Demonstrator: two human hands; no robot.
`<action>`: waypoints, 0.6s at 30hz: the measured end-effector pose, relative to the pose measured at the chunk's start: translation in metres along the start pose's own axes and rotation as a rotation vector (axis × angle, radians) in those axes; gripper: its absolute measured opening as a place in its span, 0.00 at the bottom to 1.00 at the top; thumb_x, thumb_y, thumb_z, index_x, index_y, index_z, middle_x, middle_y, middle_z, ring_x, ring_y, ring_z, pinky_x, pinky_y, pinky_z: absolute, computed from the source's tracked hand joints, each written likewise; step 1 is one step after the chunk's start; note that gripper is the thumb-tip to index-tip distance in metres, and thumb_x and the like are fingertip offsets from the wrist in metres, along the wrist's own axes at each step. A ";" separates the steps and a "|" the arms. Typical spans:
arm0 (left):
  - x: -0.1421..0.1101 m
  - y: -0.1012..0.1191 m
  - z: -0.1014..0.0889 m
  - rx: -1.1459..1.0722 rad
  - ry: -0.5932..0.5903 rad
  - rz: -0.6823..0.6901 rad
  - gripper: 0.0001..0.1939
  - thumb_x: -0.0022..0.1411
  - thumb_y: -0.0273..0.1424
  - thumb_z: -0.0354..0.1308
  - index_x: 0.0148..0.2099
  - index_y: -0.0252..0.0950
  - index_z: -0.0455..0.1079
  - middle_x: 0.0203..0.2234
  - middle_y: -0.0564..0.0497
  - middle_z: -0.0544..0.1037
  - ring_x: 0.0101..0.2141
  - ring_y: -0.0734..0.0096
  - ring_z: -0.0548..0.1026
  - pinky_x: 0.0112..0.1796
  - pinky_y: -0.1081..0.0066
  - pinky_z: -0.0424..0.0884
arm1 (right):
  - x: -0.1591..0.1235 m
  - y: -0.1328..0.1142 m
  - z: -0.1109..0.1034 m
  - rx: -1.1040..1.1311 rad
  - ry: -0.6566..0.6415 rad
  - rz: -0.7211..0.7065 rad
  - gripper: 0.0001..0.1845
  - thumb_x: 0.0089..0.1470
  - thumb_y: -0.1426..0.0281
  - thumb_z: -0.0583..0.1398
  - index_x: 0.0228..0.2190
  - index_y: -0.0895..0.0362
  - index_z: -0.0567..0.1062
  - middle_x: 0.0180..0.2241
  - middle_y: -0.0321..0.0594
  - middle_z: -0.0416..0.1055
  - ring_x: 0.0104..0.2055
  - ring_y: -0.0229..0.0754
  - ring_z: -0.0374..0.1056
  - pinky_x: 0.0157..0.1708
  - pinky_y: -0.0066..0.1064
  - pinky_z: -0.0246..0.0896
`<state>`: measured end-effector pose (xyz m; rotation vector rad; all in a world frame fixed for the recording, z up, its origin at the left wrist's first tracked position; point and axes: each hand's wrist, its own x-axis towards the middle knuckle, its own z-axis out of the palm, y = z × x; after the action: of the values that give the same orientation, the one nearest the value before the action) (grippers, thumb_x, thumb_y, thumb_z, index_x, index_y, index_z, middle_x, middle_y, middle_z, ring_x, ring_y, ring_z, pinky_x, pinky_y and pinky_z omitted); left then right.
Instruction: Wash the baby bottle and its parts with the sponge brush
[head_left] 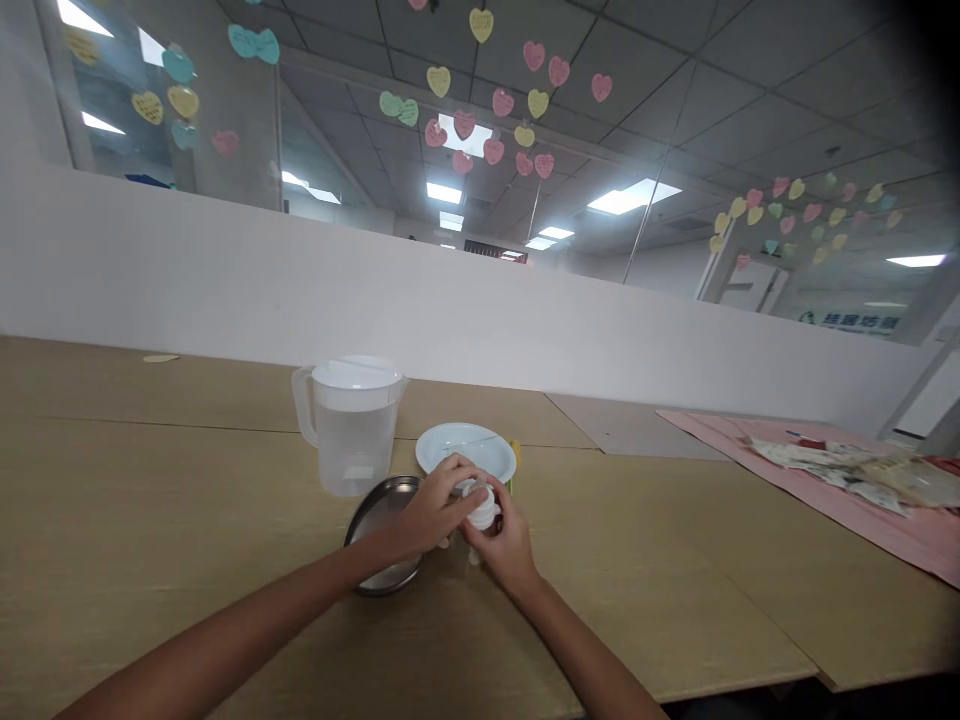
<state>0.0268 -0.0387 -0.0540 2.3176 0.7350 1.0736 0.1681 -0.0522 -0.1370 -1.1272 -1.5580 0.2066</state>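
Observation:
Above the table, in front of a pale plate, both hands meet around a small white object (484,508) that is round and ribbed; its exact kind is hard to make out. My right hand (511,548) grips it from the right, fingers curled around its side. From the left, my left hand (435,507) closes on its upper part with thumb and fingers. The pale plate (429,440) lies just beyond the fingers. A round metal pan (365,518) is partly covered by my left wrist.
A lidded clear pitcher (355,440) with liquid stands behind the pan. Something yellow (515,452) shows at the plate's right edge. To the right, a pink cloth (750,458) bears papers and packets (832,475). A low white wall (480,335) bounds the table's (645,560) far side.

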 end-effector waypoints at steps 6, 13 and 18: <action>0.009 -0.008 -0.001 0.036 0.110 -0.040 0.09 0.51 0.37 0.56 0.27 0.36 0.67 0.29 0.53 0.67 0.34 0.71 0.67 0.37 0.70 0.63 | -0.002 0.007 0.002 0.006 -0.037 0.078 0.35 0.40 0.62 0.63 0.50 0.55 0.58 0.35 0.40 0.70 0.30 0.37 0.66 0.29 0.27 0.63; 0.024 -0.005 0.009 0.233 0.246 0.021 0.16 0.49 0.35 0.55 0.18 0.35 0.53 0.22 0.55 0.61 0.27 0.74 0.63 0.30 0.73 0.58 | -0.002 0.007 0.005 0.015 -0.012 0.056 0.34 0.39 0.62 0.63 0.48 0.57 0.59 0.39 0.42 0.68 0.34 0.38 0.66 0.30 0.27 0.62; 0.050 0.008 -0.004 0.185 0.323 -0.016 0.18 0.50 0.33 0.51 0.18 0.36 0.45 0.16 0.58 0.53 0.20 0.78 0.55 0.24 0.75 0.52 | -0.001 0.005 0.002 -0.074 -0.015 0.086 0.34 0.40 0.60 0.63 0.48 0.56 0.60 0.33 0.38 0.68 0.24 0.34 0.63 0.24 0.25 0.60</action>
<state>0.0534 -0.0117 -0.0204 2.3091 1.0098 1.4476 0.1691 -0.0496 -0.1419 -1.2539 -1.5425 0.2171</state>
